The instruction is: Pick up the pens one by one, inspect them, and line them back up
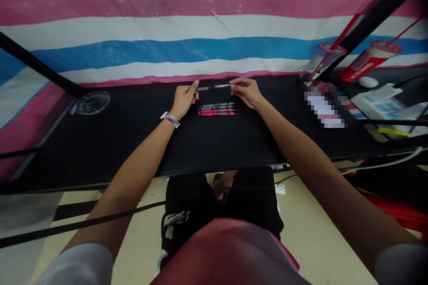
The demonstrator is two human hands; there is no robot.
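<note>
A dark pen (216, 87) is held level above the black table (133, 142), near its far edge. My left hand (184, 100) pinches the pen's left end and my right hand (245, 91) pinches its right end. Just below the held pen, several pens (217, 109) lie side by side in a row on the table, some grey and black, some pink. A coloured band sits on my left wrist.
A clear plastic lid (91, 102) lies at the far left of the table. Two red and white cups with straws (368, 60) stand at the far right, beside papers and a white box (377, 102). Black frame bars cross both sides. A striped sheet hangs behind.
</note>
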